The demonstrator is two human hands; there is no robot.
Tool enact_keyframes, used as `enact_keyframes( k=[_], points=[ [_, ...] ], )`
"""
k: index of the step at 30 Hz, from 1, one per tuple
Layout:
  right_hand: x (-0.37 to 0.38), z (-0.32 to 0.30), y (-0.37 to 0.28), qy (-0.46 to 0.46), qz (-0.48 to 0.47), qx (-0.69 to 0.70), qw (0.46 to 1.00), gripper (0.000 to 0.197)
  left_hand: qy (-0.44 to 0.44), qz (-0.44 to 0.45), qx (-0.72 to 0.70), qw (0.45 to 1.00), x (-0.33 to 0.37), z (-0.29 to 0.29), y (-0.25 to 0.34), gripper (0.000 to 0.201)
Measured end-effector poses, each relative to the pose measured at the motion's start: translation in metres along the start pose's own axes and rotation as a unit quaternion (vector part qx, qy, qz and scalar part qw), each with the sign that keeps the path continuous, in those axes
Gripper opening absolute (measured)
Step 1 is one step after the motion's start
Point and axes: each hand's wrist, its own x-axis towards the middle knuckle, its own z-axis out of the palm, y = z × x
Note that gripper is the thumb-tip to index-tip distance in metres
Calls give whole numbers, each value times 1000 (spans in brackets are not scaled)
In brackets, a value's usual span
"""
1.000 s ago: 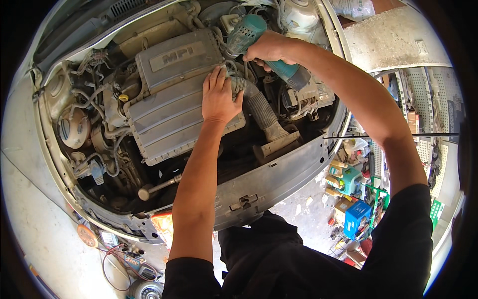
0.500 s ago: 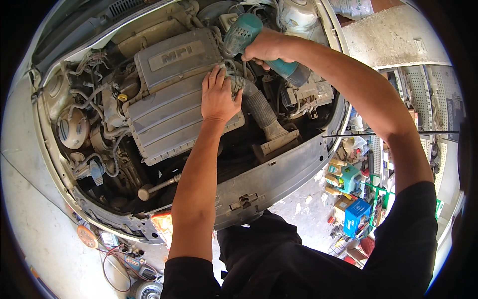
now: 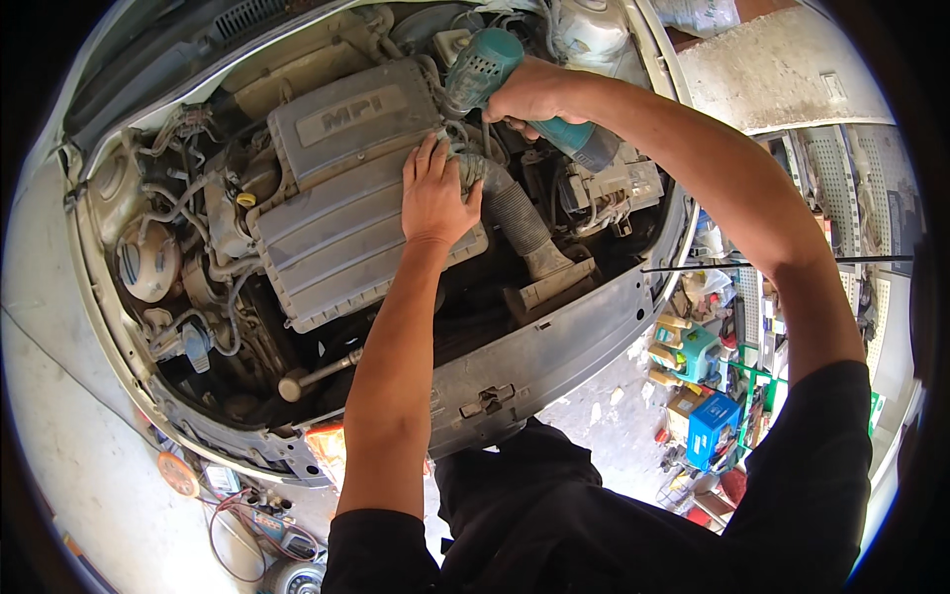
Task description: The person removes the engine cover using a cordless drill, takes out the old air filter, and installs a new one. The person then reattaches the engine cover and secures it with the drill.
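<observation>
My right hand (image 3: 524, 91) is wrapped round the handle of a teal cordless power driver (image 3: 491, 61). Its head points down over the right edge of a dusty grey engine cover (image 3: 332, 233); the tip is hard to make out. My left hand (image 3: 441, 203) lies on the cover's right side, fingers stretched out toward the driver's head and thumb beside the intake hose. From there the ribbed intake hose (image 3: 517, 213) runs down to an air inlet (image 3: 549, 282) by the front panel. What lies under my left fingertips is hidden.
A ratchet-like metal tool (image 3: 312, 376) lies left of my left forearm. The battery (image 3: 633, 183) sits right of the hose, a coolant reservoir (image 3: 148, 267) far left. The front panel (image 3: 554, 366) crosses before me. Bottles and a blue box (image 3: 711, 431) stand on the floor at right.
</observation>
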Motion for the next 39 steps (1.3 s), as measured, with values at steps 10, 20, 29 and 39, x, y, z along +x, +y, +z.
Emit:
enact_keyframes(
  k=[10, 20, 29, 39],
  points=[
    [-11, -2, -8, -2, -19, -25, 1000, 21, -10, -3, 8, 1000, -1, 0, -2, 47],
    [-2, -5, 0, -3, -21, -13, 1000, 22, -6, -3, -10, 1000, 1, -2, 1, 46],
    [-14, -25, -15, -51, -66, 25, 996, 16, -13, -6, -6, 1000, 1, -3, 1, 49],
    [75, -29, -38, 38, -72, 95, 992, 27, -16, -7, -10, 1000, 0, -3, 4, 46]
  ],
)
